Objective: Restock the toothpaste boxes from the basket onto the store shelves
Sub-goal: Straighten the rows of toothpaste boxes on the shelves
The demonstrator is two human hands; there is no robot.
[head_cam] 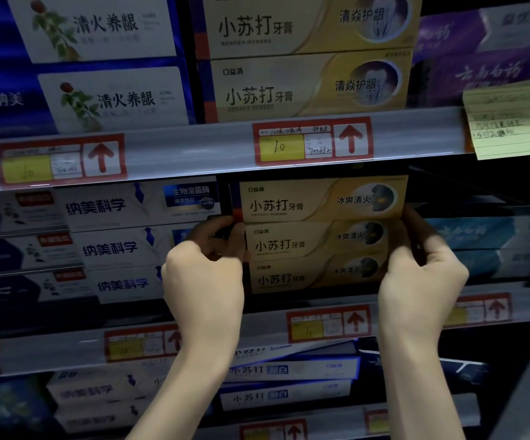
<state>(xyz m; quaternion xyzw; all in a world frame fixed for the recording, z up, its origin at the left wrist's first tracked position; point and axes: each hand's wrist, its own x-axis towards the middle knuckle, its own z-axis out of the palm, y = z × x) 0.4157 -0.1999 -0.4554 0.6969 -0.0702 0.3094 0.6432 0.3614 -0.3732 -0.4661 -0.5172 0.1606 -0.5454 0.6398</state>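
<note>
A stack of three gold toothpaste boxes (316, 236) stands on the middle shelf, faces outward. My left hand (204, 274) grips the stack's left end, fingers curled around the box ends. At the right end, my right hand (422, 274) grips the same stack with the thumb and fingers wrapped over the edge. The fingertips of both hands are partly hidden behind the boxes. The basket is not in view.
White and blue toothpaste boxes (114, 246) crowd the shelf just left of the stack. Gold boxes (305, 87) fill the shelf above, over a rail with price tags (312, 141). A yellow note (511, 122) hangs at the right. Blue-white boxes (289, 369) lie on the lower shelf.
</note>
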